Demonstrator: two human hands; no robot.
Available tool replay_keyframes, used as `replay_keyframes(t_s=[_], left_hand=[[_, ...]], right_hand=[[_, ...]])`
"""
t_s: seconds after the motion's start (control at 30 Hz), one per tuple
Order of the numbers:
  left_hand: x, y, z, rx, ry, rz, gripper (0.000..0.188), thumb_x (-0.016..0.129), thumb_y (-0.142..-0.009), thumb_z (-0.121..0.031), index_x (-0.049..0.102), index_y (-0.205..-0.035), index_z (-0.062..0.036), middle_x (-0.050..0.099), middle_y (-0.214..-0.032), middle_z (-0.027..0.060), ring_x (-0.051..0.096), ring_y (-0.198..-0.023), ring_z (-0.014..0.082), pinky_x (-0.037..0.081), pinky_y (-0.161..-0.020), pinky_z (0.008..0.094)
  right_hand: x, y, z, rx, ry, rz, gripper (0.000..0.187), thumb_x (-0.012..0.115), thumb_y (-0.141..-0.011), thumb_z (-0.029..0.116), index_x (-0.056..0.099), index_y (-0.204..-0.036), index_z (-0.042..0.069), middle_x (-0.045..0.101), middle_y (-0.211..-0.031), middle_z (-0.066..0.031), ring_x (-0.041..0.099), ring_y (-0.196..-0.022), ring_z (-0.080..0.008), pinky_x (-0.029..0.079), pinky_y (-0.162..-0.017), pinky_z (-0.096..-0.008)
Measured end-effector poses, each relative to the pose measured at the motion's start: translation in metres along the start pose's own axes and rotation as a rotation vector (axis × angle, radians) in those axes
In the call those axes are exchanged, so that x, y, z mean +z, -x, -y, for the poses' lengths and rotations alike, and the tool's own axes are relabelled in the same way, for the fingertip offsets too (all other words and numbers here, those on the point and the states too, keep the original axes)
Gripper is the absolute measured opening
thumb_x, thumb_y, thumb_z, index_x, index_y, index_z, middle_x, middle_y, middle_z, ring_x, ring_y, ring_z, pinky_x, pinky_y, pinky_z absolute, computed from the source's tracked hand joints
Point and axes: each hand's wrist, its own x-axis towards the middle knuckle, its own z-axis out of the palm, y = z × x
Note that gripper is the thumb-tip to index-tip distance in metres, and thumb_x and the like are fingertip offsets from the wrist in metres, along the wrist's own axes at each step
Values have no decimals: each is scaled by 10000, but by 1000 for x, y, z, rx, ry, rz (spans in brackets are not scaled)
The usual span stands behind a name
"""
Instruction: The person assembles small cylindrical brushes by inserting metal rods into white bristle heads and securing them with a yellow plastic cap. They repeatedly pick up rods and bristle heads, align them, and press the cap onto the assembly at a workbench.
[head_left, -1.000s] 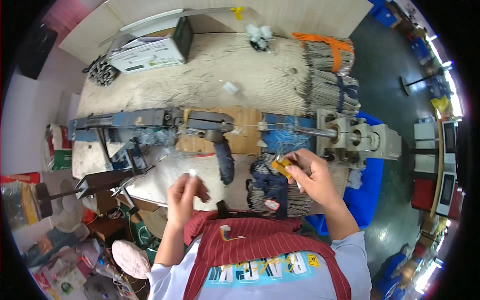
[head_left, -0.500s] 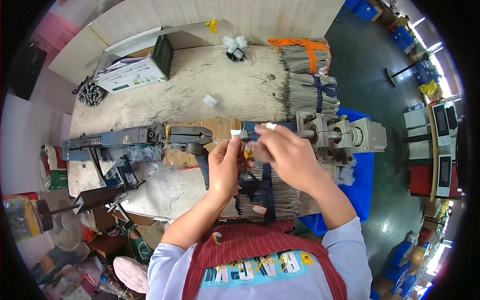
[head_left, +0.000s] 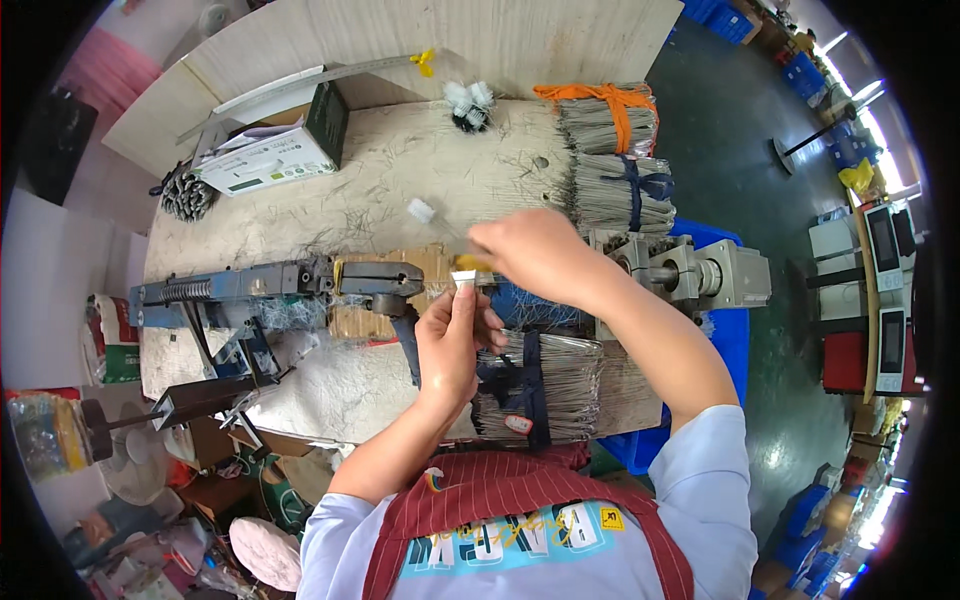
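Over the workbench (head_left: 370,205), left hand (head_left: 452,340) tight on a small white piece (head_left: 465,277), right hand (head_left: 527,250) blurry, grip unclear.

A box (head_left: 280,160) sits at the back left of the bench (head_left: 390,165). Two wire bundles (head_left: 598,190) lie at the back right, one behind the other, with a shaft machine (head_left: 688,262) in front of them. A clamp (head_left: 378,274) lies on the left. The left fingers (head_left: 461,315) and right fingers (head_left: 492,238) are between it and the shaft machine.
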Motion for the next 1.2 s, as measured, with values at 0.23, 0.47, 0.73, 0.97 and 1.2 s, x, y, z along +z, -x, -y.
replay_keyframes(t_s=[0.23, 0.47, 0.73, 0.97, 1.2], left_hand=[[-1, 4, -2, -10, 38, -11, 310, 495, -1014, -289, 574, -912, -6, 611, -685, 69, 609, -525, 148, 462, -450, 246], [2, 5, -3, -12, 38, -22, 275, 497, -1015, -272, 572, -920, -25, 601, -676, 58, 595, -511, 145, 453, -434, 246], [2, 4, -5, -35, 28, -13, 304, 488, -1017, -281, 568, -913, -6, 606, -676, 63, 597, -506, 140, 468, -438, 244], [-3, 9, -17, -68, 218, 84, 447, 452, -1019, -311, 473, -1226, 84, 573, -1198, 231, 545, -1202, 319, 435, -1057, 486], [-8, 14, -42, -199, 610, 160, 621, 412, -1006, -364, 294, -1353, 137, 350, -1417, 319, 342, -1362, 401, 291, -1158, 490]], right_hand=[[-10, -2, -14, -133, -326, 212, 225, 618, -872, 187, 633, -1038, 36, 662, -849, -191, 631, -800, -374, 472, -685, -449], [-10, -5, -14, -137, -347, 204, 199, 616, -852, 201, 620, -916, 12, 647, -802, -197, 632, -800, -387, 475, -711, -475], [-12, -6, -5, 12, -407, 273, 198, 656, -819, 145, 637, -887, -40, 673, -765, -184, 684, -688, -278, 508, -647, -389], [-22, -17, -7, 112, -605, 500, 240, 641, -857, 168, 612, -966, -43, 680, -786, -130, 682, -666, -193, 512, -601, -351], [-33, 9, -9, -50, -69, 30, 249, 610, -897, 164, 591, -1049, -32, 686, -875, -130, 662, -690, -238, 529, -625, -367]])
